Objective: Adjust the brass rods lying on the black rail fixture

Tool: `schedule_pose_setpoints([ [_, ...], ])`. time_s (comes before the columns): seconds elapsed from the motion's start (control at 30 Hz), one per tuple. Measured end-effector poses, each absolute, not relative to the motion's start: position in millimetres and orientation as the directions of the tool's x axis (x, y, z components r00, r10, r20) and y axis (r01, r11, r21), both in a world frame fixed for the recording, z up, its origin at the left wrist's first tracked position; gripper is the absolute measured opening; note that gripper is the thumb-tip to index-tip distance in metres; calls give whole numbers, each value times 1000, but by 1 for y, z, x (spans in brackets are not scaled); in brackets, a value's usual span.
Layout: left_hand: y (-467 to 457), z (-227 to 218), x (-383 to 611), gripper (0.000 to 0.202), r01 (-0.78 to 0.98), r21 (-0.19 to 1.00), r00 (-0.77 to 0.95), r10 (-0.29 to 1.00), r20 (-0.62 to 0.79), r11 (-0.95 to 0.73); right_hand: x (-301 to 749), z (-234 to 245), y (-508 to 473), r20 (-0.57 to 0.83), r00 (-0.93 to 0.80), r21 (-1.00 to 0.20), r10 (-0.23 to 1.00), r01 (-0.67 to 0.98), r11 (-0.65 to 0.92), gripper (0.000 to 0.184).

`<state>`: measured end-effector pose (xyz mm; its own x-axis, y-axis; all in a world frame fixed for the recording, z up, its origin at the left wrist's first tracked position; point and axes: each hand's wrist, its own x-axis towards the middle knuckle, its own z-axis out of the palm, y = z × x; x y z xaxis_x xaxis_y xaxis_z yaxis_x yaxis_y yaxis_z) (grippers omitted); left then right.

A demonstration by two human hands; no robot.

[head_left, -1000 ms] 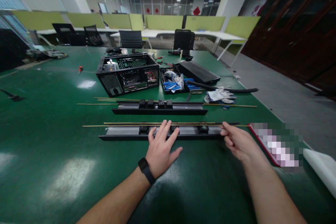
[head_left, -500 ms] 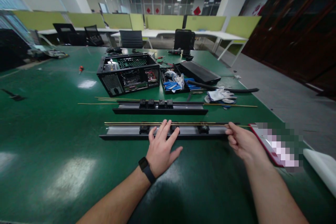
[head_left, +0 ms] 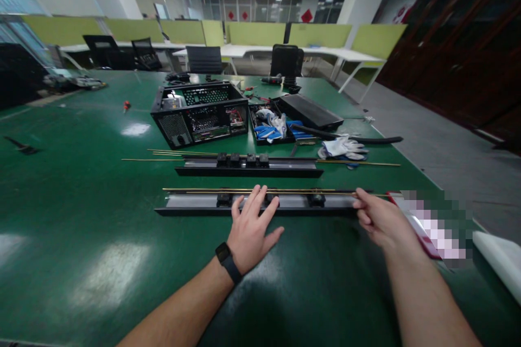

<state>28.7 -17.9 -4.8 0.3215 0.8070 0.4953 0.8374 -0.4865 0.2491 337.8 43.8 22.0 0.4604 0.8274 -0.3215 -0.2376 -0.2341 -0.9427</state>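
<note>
A long black rail with small black blocks on it lies across the green table just in front of me. Thin brass rods run along its far edge. My left hand, with a black watch on the wrist, rests flat with fingers spread on the middle of the rail. At the rail's right end my right hand pinches the end of a brass rod. A second rail of the same kind, with more brass rods beside it, lies a little farther back.
An open black computer case stands behind the rails. Right of it are a black tray with blue and white items, a flat black panel, white gloves and a black hose. Office chairs and desks line the far side.
The brass rod in my right hand has slid to the right; its left end has moved from far left of the rail to over the rail. My right hand has shifted right with it.
</note>
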Motion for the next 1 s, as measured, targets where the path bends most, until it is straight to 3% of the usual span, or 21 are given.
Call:
schedule_pose_setpoints([
  [0.13, -18, -5, 29, 57, 838, 252, 318, 808, 495, -485, 359, 27, 48, -312, 640, -946, 702, -276, -168, 20],
  [0.2, -17, -6, 29, 58, 835, 252, 321, 805, 498, -489, 367, 29, 49, -328, 650, -940, 685, -296, -170, 20],
  [0.47, -18, -5, 29, 58, 831, 250, 327, 800, 504, -497, 346, 22, 45, -334, 486, -940, 807, -237, -246, 16],
  [0.73, -18, -5, 29, 58, 834, 251, 324, 805, 497, -491, 360, 30, 49, -342, 626, -936, 701, -289, -200, 22],
  [1.0, -18, -6, 29, 60, 835, 256, 312, 803, 509, -487, 355, 33, 47, -334, 621, -940, 709, -278, -200, 21],
])
